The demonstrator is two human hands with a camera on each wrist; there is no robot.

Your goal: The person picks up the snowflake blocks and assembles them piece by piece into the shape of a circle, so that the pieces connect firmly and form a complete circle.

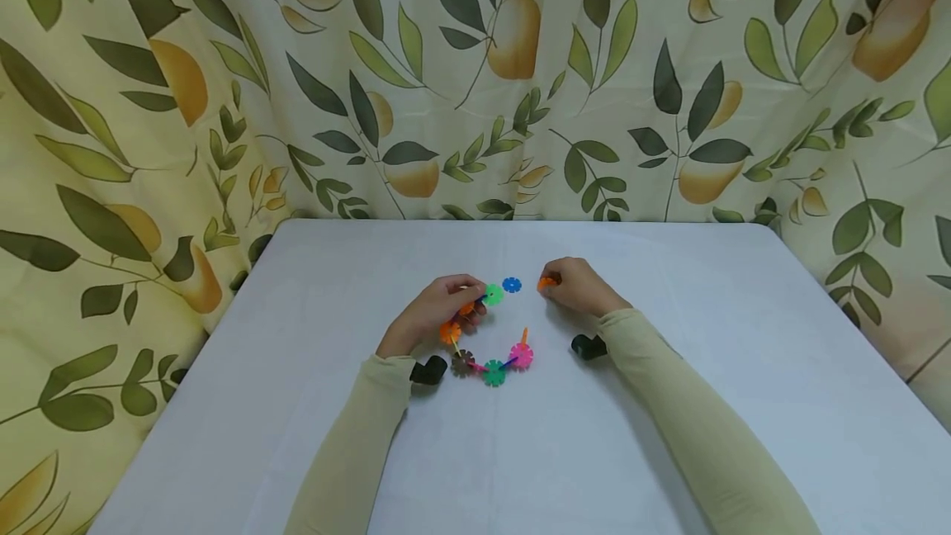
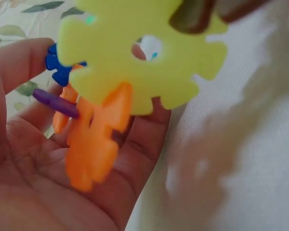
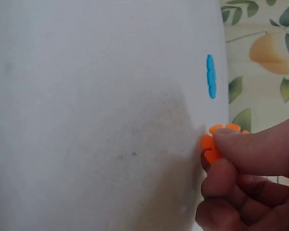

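Between thumb and fingers, my left hand [image 1: 438, 310] holds the upper end of a curved chain of notched plastic discs, beside a light green disc [image 1: 493, 295]. Seen from the left wrist, a yellow disc [image 2: 101, 43], an orange disc [image 2: 89, 149], a purple disc [image 2: 55, 102] and a blue one [image 2: 59, 65] are interlocked in front of the palm. The chain bends past a brown disc [image 1: 462, 363] and a green disc [image 1: 494, 373] to a pink disc [image 1: 522, 356]. My right hand [image 1: 582, 286] pinches a single orange disc [image 3: 211, 150]. A loose blue disc [image 1: 512, 285] lies between the hands.
Both hands are above a white-covered table [image 1: 297, 436]. A leaf-and-fruit patterned curtain [image 1: 475, 106] hangs behind the table and along its sides. Dark wrist devices [image 1: 589, 346] sit below each wrist.
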